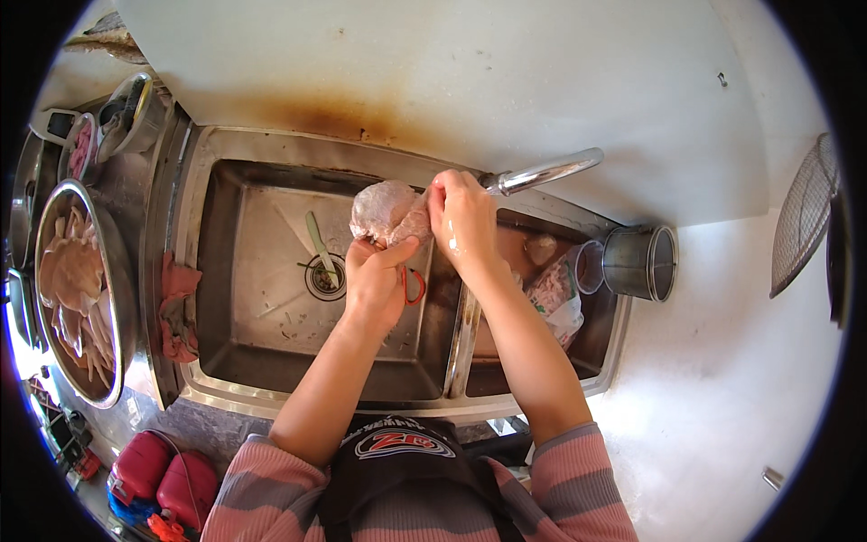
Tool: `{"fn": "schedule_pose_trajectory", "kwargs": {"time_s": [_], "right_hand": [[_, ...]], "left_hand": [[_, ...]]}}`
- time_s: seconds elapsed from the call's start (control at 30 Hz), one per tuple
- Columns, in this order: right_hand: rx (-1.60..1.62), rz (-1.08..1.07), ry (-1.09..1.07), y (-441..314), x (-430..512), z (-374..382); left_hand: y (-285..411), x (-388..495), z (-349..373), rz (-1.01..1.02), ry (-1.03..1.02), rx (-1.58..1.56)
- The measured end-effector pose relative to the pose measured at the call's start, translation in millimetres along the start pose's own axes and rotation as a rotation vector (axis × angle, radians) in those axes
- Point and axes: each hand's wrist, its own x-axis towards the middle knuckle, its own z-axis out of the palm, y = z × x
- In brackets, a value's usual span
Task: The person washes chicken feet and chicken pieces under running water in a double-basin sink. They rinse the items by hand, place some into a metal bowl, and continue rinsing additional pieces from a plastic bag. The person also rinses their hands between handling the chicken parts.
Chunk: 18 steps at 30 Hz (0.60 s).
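Observation:
A pale, rounded piece of raw meat (386, 211), perhaps poultry, is held above the left sink basin (271, 237). My left hand (379, 278) grips it from below, thumb along its near side. My right hand (466, 217), wet on the back, has its fingers curled at the meat's right end; the fingertips are partly hidden. A red loop handle (414, 287), perhaps of scissors, shows beside my left hand; whether it is held or lies in the basin I cannot tell. A knife with a green handle (315, 234) lies with its blade over the drain (325, 278).
A chrome faucet (548, 173) reaches over the divider (463, 339). The right basin holds reddish water, a plastic bag of raw meat (559, 298) and a clear cup (589, 266). A metal pot (637, 263) stands on its right rim. At left are a cloth (179, 305) and a large metal bowl (122, 325) of pale meat.

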Motion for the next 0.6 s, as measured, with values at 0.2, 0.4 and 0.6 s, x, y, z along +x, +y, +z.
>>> {"fn": "schedule_pose_trajectory", "kwargs": {"time_s": [0.2,0.4,0.6], "right_hand": [[-0.095,0.111,-0.256,27.2,7.0,-17.6],[0.854,0.782,-0.63,16.7,-0.3,-31.5],[1.349,0.945,-0.32,-5.8,-8.4,-36.9]], "left_hand": [[8.4,-3.9,-2.8,0.009,-0.098,0.011],[15.4,7.1,-1.4,-0.094,-0.29,0.104],[13.4,18.6,12.0,-0.057,-0.326,0.275]]}}
